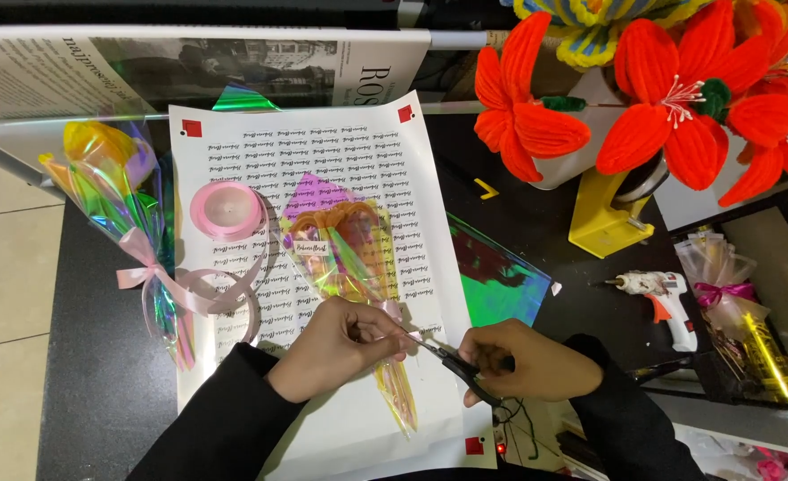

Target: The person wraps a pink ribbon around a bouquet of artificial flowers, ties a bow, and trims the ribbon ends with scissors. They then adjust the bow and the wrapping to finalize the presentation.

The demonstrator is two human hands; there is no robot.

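**Two hands, a shiny wrapped flower and a pair of scissors**

The left hand [341, 343] is closed around the thin neck of a small flower bundle [345, 240] wrapped in shiny rainbow film. Its fingers [381, 334] pinch the wrap tight, just below the wide top part. The bundle lies flat on a white sheet of paper [412, 178] with rows of small dark writing and little red squares at the corners. The long tail of the wrap sticks out below the hand, toward the person.

The right hand [536, 361] holds black scissors [452, 361]. Its fingers are curled shut around the handles. The blades point left and reach right up to the left hand's fingertips. You cannot tell if the blades are open or shut, or what is between them.

A roll of pink ribbon [227, 209] sits on the paper, just left of the bundle. Loose pink ribbon loops across the paper from it. A second wrapped flower [113, 191] with a pink bow lies further left, at the edge of the paper.

On the dark bench [545, 232], to the right, there are big orange fuzzy flowers [679, 107], a yellow tape holder [608, 214] and a white glue gun [666, 298]. A loose piece of shiny film [496, 276] lies beside the paper.
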